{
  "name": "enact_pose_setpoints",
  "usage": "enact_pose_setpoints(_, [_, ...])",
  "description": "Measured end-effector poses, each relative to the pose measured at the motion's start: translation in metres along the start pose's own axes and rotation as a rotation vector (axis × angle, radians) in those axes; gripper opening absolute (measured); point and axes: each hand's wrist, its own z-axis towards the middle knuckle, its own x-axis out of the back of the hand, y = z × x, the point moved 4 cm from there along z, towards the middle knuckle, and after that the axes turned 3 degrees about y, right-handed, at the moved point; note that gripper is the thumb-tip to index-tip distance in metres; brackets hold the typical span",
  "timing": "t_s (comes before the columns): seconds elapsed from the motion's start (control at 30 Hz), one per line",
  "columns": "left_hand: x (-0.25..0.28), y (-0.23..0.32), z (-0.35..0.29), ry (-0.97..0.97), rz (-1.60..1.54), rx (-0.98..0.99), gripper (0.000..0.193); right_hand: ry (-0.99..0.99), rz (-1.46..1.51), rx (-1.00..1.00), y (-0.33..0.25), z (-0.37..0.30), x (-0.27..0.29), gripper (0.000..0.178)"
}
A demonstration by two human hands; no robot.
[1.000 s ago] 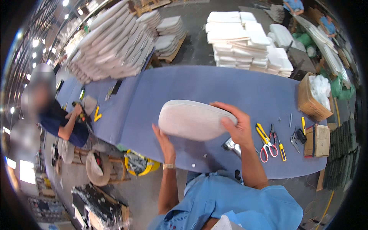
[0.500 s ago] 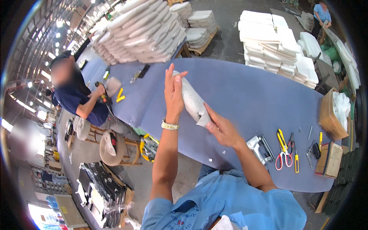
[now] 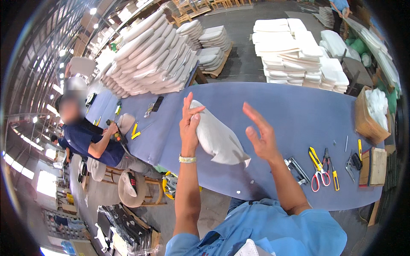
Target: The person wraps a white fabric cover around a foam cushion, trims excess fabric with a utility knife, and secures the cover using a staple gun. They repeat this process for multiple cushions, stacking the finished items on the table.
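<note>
A pale grey-white padded cushion (image 3: 218, 136) is tilted over the blue table, its broad face showing. Loose fabric juts out in a pointed corner at its near right end. Along its left edge, my left hand (image 3: 190, 128) holds it, with thumb and a finger bent over the upper end; the other fingers point up and away. My right hand (image 3: 264, 138) is raised to the right of the cushion, apart from it, fingers stretched and thumb spread, holding nothing.
On the blue table (image 3: 307, 115), a metal staple gun (image 3: 297, 170), scissors (image 3: 320, 179), pliers (image 3: 327, 162) and a yellow-handled screwdriver (image 3: 336, 181) lie at right. A box of white stuffing (image 3: 361, 117) stands beyond. Cushion stacks (image 3: 149, 55) rise behind; a co-worker (image 3: 92, 136) works at left.
My right hand has let go of the cushion's near end and drawn away to the right, opening. The cushion has turned from edge-on to show its broad face. My left hand stays at it.
</note>
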Motion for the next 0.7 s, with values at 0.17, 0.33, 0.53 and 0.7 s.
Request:
enact_pose_setpoints(0.17, [-0.027, 0.020, -0.005, -0.025, -0.031, -0.027, 0.045, 0.171, 0.344, 0.079, -0.007, 0.047, -0.006, 0.055])
enact_pose_setpoints(0.33, [-0.063, 0.012, 0.006, 0.020, -0.020, -0.036, 0.055, -0.110, 0.472, -0.190, 0.044, 0.047, -0.082, 0.064])
enact_pose_setpoints(0.53, [-0.064, -0.023, 0.019, 0.091, -0.223, 0.094, 0.062, -0.163, 0.422, -0.156, 0.060, 0.056, -0.084, 0.071])
enact_pose_setpoints(0.7, [-0.068, 0.007, -0.005, 0.058, -0.240, 0.029, 0.066, -0.126, 0.562, -0.299, 0.057, 0.015, -0.081, 0.073])
